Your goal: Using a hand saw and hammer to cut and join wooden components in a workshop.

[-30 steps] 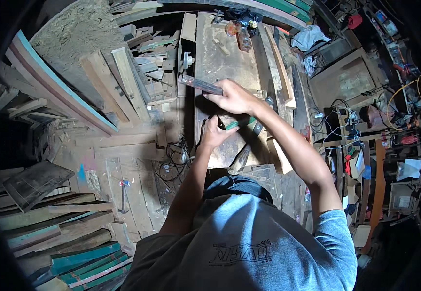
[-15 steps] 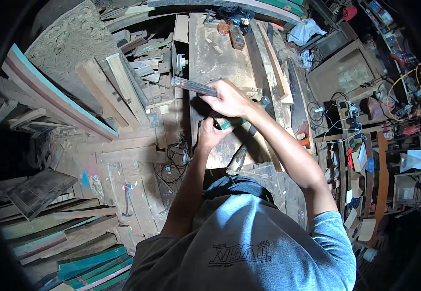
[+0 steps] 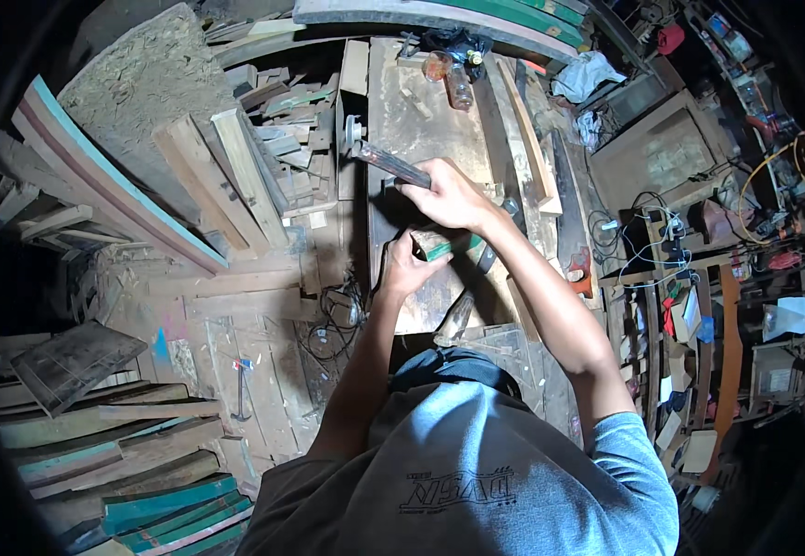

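Note:
My right hand (image 3: pixel 449 195) is closed round a dark, worn, stick-like handle (image 3: pixel 393 167) that sticks out to the left over the workbench (image 3: pixel 412 139). Whatever lies at the handle's other end is hidden by the hand. Just below, my left hand (image 3: pixel 409 269) grips a small wooden block (image 3: pixel 435 246) with a green painted edge, thumb and fingers on its left end. My right wrist partly covers the block. A tool with a pale wooden handle (image 3: pixel 458 313) lies near the bench's front edge. Beside my right wrist is a grey metal piece (image 3: pixel 511 206).
Glass jars (image 3: pixel 458 91) and a black bag (image 3: pixel 453 44) stand at the bench's far end. Long boards (image 3: pixel 528 139) and a handsaw (image 3: pixel 580 269) lie along its right side. Wood offcuts (image 3: pixel 282 139) crowd the left, and a hammer (image 3: pixel 240 389) is on the floor.
The dark handle's left end has swung a little right and away, so the handle slants more steeply. My left hand stays on the block. The whole view has shifted slightly.

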`<state>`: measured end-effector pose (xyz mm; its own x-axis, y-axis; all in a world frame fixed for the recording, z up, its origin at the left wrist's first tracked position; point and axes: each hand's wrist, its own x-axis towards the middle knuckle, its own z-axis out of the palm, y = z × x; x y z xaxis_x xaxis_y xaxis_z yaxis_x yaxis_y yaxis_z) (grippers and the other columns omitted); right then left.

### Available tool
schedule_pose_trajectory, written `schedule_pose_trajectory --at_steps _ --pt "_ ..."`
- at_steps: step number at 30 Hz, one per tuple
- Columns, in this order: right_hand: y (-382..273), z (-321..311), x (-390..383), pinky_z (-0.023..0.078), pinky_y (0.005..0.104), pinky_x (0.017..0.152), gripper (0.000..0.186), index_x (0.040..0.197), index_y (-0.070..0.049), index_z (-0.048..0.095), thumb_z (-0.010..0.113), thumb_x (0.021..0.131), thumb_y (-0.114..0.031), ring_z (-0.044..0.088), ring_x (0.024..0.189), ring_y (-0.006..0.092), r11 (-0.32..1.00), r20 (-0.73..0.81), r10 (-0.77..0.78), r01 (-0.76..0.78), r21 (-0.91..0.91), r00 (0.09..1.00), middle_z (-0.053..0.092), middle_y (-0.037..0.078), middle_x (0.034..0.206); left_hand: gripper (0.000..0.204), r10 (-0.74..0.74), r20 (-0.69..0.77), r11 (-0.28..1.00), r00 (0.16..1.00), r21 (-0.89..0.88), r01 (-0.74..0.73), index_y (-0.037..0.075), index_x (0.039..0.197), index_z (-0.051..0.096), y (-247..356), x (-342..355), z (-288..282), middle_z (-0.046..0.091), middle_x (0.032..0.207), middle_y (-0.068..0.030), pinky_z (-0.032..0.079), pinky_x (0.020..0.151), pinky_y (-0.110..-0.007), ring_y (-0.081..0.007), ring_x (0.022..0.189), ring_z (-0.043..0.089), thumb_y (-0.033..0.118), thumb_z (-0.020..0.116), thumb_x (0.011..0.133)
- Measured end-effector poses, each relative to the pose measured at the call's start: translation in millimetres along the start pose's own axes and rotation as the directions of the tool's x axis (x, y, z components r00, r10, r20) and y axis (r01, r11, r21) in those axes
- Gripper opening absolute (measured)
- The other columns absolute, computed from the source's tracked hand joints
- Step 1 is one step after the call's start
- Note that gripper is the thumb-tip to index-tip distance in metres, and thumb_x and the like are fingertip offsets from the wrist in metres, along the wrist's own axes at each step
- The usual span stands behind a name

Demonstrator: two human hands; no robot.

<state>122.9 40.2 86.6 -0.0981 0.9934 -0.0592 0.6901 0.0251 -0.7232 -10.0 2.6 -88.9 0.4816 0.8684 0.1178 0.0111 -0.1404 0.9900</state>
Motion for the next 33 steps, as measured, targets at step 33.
schedule_pose_trajectory --at_steps 33 --pt "47 -63 -54 0.032 0.0311 0.053 0.039 0.063 -0.008 0.050 0.067 0.096 -0.021 0.039 0.056 0.0065 0.762 -0.775 0.351 0.321 0.563 0.526 0.043 -0.007 0.060 0.116 0.065 0.223 0.740 0.973 0.643 -0.197 -0.015 0.149 0.027 91 66 -19 0.047 0.144 -0.0368 0.037 0.116 -0.047 -0.0465 0.137 0.045 0.031 0.091 0.064"
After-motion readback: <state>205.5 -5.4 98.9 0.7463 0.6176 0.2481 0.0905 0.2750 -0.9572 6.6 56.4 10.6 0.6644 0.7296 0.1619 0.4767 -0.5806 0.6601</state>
